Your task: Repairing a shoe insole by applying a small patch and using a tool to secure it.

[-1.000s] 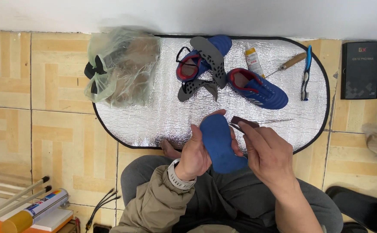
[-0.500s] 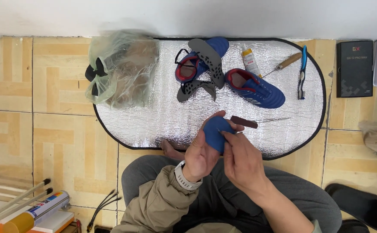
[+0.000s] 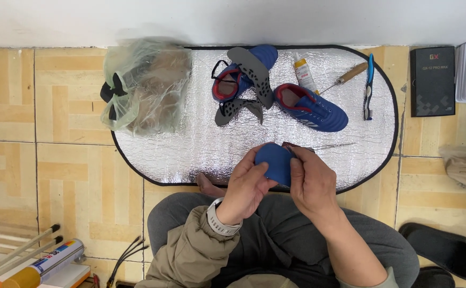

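Observation:
Both my hands hold a blue insole over my lap, at the near edge of a silver oval mat. My left hand grips its left side and my right hand grips its right side, thumbs pressed on it. A dark brown-handled tool lies on the mat just behind my right hand. Farther back lie two blue shoes with red lining, a grey sole plate resting across the left shoe and a dark perforated piece below it.
A glue bottle, a wooden-handled awl and blue-handled pliers lie at the mat's back right. A clear plastic bag sits at left. A black box and a black slipper lie at right.
The insole was held flat and long; my hands have drawn closer together, so less of it shows between them. The view has shifted slightly.

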